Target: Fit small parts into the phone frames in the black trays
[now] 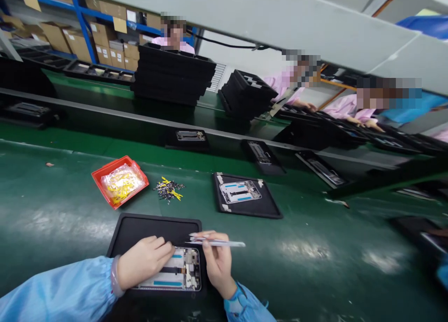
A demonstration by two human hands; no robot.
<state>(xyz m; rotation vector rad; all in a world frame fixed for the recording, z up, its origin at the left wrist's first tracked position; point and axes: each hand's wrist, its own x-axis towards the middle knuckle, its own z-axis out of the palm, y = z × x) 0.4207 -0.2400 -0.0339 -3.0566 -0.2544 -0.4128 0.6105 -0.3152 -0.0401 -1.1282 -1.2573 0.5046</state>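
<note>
A partly assembled phone (168, 270), its inner boards and blue strips showing, lies on a black tray (157, 224) in front of me. My left hand (145, 261) lies across the phone's left part, fingers bent together with the tips at its upper edge; its thumb is hidden. Held in my right hand (219, 261) is a pair of tweezers (227, 243), pinched between thumb and fingers just above the phone's right end. I cannot make out whether anything is in the tweezers' tips. A loose pile of small black and yellow parts (169, 190) lies beyond the tray.
A red bin (143, 185) holds a plastic bag with yellow pieces. Another phone frame (240, 191) sits on a black tray (269, 209) farther right. More phones on trays line the green belt behind. Stacks of black trays (171, 77) and several co-workers are across the bench.
</note>
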